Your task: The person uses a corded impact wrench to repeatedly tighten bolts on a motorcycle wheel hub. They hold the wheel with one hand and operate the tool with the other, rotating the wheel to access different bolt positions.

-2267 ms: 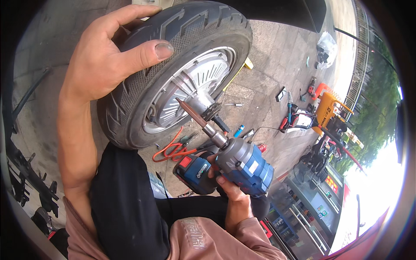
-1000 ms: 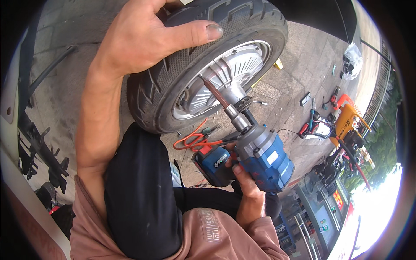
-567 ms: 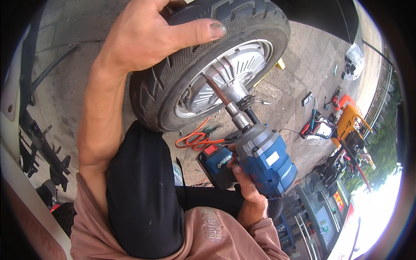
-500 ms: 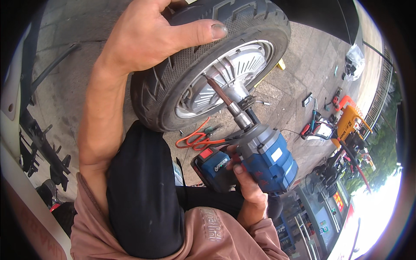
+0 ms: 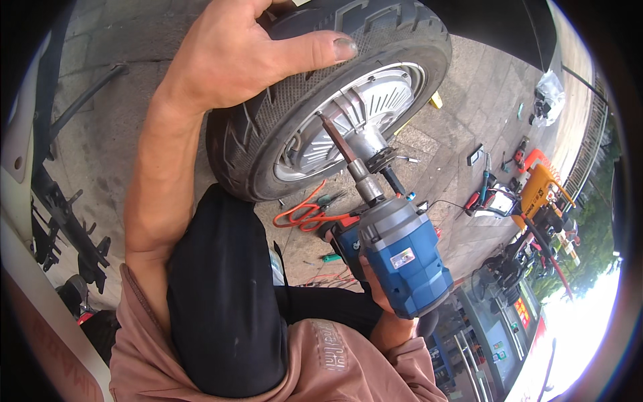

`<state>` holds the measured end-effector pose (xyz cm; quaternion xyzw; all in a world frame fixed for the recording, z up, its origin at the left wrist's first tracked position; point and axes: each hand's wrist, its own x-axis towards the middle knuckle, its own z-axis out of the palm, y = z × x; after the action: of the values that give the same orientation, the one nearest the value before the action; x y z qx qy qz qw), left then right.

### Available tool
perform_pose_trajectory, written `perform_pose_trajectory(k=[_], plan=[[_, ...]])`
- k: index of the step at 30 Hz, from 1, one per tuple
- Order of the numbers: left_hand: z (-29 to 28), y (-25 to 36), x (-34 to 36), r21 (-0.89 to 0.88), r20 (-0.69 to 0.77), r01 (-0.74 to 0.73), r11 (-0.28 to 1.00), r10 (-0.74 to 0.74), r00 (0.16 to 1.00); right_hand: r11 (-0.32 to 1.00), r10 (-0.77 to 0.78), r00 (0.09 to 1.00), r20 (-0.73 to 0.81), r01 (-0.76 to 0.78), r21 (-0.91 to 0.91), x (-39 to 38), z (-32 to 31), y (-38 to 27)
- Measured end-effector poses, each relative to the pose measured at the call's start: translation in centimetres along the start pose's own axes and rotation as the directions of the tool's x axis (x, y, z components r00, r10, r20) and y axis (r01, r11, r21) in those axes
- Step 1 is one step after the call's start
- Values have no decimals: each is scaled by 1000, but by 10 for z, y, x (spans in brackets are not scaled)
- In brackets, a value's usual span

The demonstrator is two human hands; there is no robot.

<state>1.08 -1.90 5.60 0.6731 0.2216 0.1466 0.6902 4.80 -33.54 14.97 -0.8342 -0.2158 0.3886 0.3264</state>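
My left hand (image 5: 234, 63) is wrapped over the top of a scooter-type wheel's black tyre (image 5: 234, 151), its thumb along the tread and its other fingers hidden behind. The silver hub (image 5: 382, 100) faces right, with a short axle and cable coming out. My right hand (image 5: 376, 285), mostly hidden, grips a blue cordless impact wrench (image 5: 407, 258) by its handle. A socket adapter (image 5: 365, 179) carries a long brownish bit (image 5: 340, 139). Its tip lies over the wheel's inner rim; I cannot tell whether it touches.
Orange-handled cable cutters or pliers (image 5: 301, 213) and thin wires lie on the paving below the wheel. A yellow tool case (image 5: 536, 191), a plastic bag (image 5: 549, 97) and several tools are at the right. A dark metal frame (image 5: 57, 208) stands at the left.
The impact wrench has rolled in my right hand, so its battery end turned away and its housing top faces up. The wheel and left hand have shifted slightly right.
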Motion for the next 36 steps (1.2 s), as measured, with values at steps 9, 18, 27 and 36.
perform_pose_trajectory(k=[9, 18, 27, 36], plan=[[-5, 8, -7, 84, 27, -41, 996, 39, 999, 983, 80, 996, 45, -86, 165, -10, 22, 12], [-2, 7, -6, 112, 3, -23, 993, 23, 1000, 972, -79, 991, 110, 101, -211, -11, 9, 19], [3, 3, -9, 79, -27, 25, 997, -23, 999, 501, -258, 868, 425, 496, -709, -12, 3, 20], [-3, -13, 2, -143, 41, 72, 987, -67, 997, 993, -9, 1000, -16, 7, -118, -15, 4, 25]])
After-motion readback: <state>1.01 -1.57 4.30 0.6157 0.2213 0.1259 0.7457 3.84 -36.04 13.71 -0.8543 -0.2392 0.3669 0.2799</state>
